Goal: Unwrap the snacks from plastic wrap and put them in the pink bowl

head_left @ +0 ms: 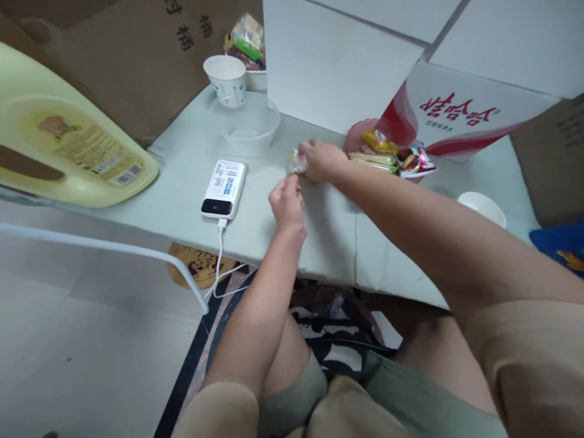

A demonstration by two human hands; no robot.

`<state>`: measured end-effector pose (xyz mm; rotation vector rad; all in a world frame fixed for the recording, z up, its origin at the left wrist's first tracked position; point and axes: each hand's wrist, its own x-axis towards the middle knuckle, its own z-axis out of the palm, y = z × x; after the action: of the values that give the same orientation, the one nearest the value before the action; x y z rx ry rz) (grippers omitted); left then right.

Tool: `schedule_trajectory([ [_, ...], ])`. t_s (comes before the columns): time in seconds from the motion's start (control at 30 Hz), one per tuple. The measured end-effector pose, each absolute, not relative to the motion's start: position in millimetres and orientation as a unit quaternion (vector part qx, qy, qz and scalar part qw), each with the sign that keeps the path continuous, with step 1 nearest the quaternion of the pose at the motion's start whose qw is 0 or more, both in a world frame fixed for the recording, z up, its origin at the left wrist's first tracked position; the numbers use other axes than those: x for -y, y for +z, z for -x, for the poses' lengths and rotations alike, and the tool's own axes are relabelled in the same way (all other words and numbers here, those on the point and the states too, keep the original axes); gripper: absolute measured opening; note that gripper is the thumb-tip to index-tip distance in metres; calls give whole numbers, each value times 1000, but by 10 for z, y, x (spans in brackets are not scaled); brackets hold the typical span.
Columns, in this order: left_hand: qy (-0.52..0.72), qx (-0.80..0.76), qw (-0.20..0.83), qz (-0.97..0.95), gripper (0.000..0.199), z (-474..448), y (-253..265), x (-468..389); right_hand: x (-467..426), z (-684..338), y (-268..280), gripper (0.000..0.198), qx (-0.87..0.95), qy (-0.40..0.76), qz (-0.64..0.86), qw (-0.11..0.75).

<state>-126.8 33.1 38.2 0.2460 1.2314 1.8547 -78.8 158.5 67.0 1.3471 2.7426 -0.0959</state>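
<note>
Over the middle of the table [328, 243] a small snack in a clear and whitish wrapper [297, 162] is between my two hands. My right hand [322, 159] is closed round its right side, hiding part of it. Just below, my left hand [288, 202] is closed in a pinch at the wrapper's lower edge. Behind my right wrist lies a pinkish dish [353, 137] of packaged snacks [378, 157], partly covered by my forearm. Left of the hands is a clear plastic bowl [255, 131].
A white power bank [224, 188] with a cable lies left. Near it are a yellow jug [77, 140], a paper cup [228, 76] and more wrapped snacks [247, 42]. White boxes [337, 67] stand behind. At right are a white lid-like disc [482, 208] and a blue package [559, 243].
</note>
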Motion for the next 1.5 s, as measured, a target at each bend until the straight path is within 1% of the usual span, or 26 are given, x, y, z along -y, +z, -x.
schedule_trajectory([
  [0.07,774,-495,384,-88,36,1359,381,-314,-1373,580,754,51,-885,-59,-460,48],
  [0.1,788,-494,354,-97,37,1384,374,-299,-1253,451,791,51,-879,-79,-469,33],
  [0.17,795,-490,331,-132,37,1373,351,-253,-1009,156,831,50,-868,-117,-481,-43],
  [0.2,780,-485,359,-164,34,1335,340,-226,-889,2,828,50,-858,-133,-487,-91],
  [0.23,748,-476,415,-202,29,1275,328,-197,-775,-148,810,50,-845,-146,-495,-140],
  [0.27,699,-459,489,-246,29,1197,316,-170,-666,-289,780,50,-831,-157,-499,-187],
  [0.3,642,-434,561,-291,39,1107,303,-147,-563,-417,741,51,-820,-169,-497,-228],
  [0.33,587,-404,619,-329,53,1012,290,-131,-465,-534,699,52,-812,-181,-488,-263],
  [0.37,547,-378,656,-355,66,919,274,-123,-373,-643,657,53,-808,-197,-474,-288],
  [0.4,525,-365,674,-372,74,837,256,-126,-288,-751,620,56,-807,-213,-458,-306],
  [0.47,512,-379,673,-376,80,723,216,-158,-150,-986,554,57,-800,-233,-442,-332],
  [0.53,503,-419,661,-365,83,680,179,-210,-69,-1277,479,46,-787,-211,-462,-351],
  [0.6,488,-441,658,-367,87,679,156,-256,-56,-1611,366,33,-771,-148,-512,-349],
  [0.63,479,-439,662,-373,89,682,152,-271,-73,-1778,294,31,-765,-114,-540,-331],
  [0.7,463,-426,676,-383,91,681,151,-282,-132,-2066,141,35,-764,-68,-583,-269],
  [0.8,457,-416,689,-378,92,657,140,-277,-211,-2309,-7,35,-769,-59,-611,-179],
  [0.87,467,-417,685,-372,94,641,111,-277,-208,-2338,-3,31,-761,-67,-628,-150],
  [0.93,486,-419,667,-379,94,637,73,-282,-143,-2287,77,30,-733,-94,-652,-166],
  [1.0,503,-423,637,-404,92,639,42,-287,-28,-2175,198,33,-690,-178,-663,-229],
  [1.1,502,-426,600,-455,87,637,35,-284,159,-1918,375,40,-623,-349,-611,-344],
  [1.13,498,-426,595,-465,85,633,42,-279,204,-1816,418,43,-606,-389,-588,-368],
  [1.2,495,-426,590,-474,79,622,61,-264,255,-1608,465,45,-589,-433,-556,-396],
  [1.27,499,-426,590,-469,75,615,75,-250,262,-1425,459,46,-580,-453,-546,-400],
  [1.33,512,-420,599,-452,74,621,82,-241,262,-1289,412,47,-576,-462,-548,-393],
  [1.5,585,-408,603,-358,76,721,144,-236,422,-1206,256,43,-574,-465,-581,-342],
])
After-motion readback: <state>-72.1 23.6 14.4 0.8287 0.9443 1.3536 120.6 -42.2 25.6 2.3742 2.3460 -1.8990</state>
